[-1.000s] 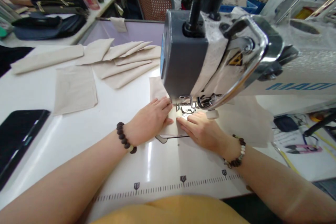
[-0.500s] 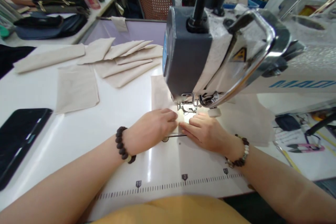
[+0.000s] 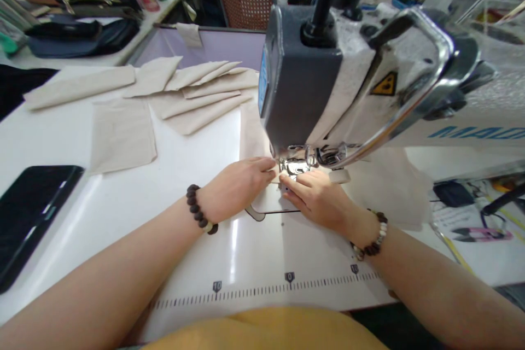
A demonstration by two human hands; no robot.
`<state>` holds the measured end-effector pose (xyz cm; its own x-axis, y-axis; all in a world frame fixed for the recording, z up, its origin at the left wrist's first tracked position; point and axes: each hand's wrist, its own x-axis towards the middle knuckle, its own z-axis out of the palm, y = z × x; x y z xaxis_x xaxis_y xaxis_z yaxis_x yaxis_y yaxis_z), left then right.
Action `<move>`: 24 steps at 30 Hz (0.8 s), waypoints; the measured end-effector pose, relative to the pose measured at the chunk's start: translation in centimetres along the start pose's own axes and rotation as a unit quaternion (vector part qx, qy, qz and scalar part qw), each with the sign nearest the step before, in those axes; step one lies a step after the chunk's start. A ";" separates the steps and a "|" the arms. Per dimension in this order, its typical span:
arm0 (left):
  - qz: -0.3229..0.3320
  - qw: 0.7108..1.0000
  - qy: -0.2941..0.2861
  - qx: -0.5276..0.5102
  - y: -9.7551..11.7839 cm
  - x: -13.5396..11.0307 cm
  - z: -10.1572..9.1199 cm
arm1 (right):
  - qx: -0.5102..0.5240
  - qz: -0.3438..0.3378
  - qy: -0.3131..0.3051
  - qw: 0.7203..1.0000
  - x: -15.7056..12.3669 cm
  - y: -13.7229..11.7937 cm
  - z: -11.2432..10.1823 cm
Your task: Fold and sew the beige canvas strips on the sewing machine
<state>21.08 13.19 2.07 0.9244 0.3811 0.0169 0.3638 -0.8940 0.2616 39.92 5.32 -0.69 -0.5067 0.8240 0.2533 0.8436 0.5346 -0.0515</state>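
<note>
Beige cloth panel (image 3: pixel 253 134) under the presser foot (image 3: pixel 293 167) — left hand (image 3: pixel 235 188) and right hand (image 3: pixel 315 197) open, flat on it, not clamped — more panels (image 3: pixel 192 94) lie upper left.

Two hands (image 3: pixel 235 188) (image 3: pixel 315 199), two bracelets (image 3: pixel 199 209) (image 3: pixel 371 240)

left arm (image 3: pixel 102 279): reaches in from lower left, angled up toward center | left wrist (image 3: pixel 209 202): nearly straight | left hand (image 3: pixel 238 186): palm down, fingers (image 3: pixel 262 165) together, extended rightward | right arm (image 3: pixel 435 284): reaches in from lower right | right hand (image 3: pixel 315 199): palm down, fingers (image 3: pixel 297 183) slightly spread, pointing up-left | hands: just apart at fingertips
</note>
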 end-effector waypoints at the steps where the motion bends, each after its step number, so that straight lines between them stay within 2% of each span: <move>1: -0.002 1.000 0.004 0.005 -0.1 0.1 0.0 | -0.003 0.002 0.004 1.000 0.0 0.0 0.1; 20: -0.002 0.999 0.046 0.002 -1.2 0.7 0.3 | 0.015 0.011 -0.007 1.000 0.2 -0.1 -0.1; 24: 0.005 0.999 0.037 0.006 -1.1 0.8 0.1 | 0.041 0.017 0.003 0.999 0.2 -0.1 -0.4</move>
<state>21.41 14.48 1.70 0.9173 0.3874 0.0918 0.3556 -0.9009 0.2490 39.79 5.39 -0.25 -0.4759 0.8414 0.2561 0.8431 0.5194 -0.1393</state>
